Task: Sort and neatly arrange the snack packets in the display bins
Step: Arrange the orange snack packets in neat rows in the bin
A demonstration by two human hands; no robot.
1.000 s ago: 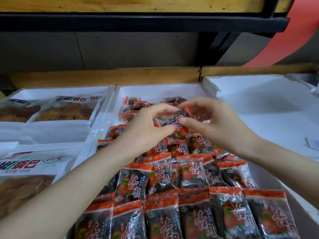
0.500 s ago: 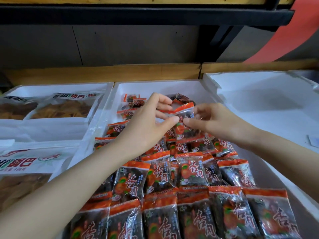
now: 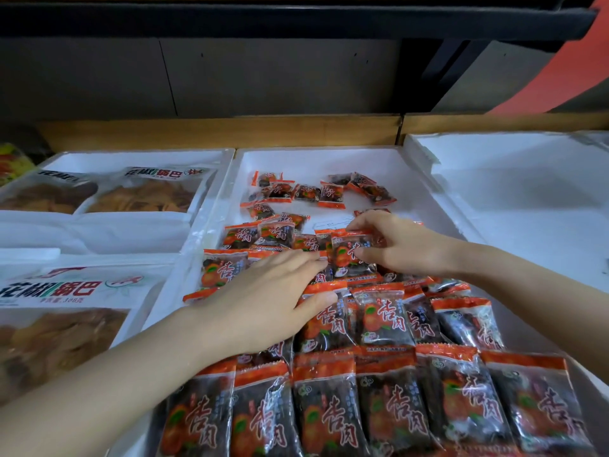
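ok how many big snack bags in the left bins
3: two bags side by side in the back left bin, one in the front left bin; others may be hidden.

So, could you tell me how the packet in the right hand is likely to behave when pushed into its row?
The packet looks light: the right hand holds it by a pinch. Its glossy film probably slides over neighbours, so the left hand pressing the row helps. The crinkled wrapper likely flexes.
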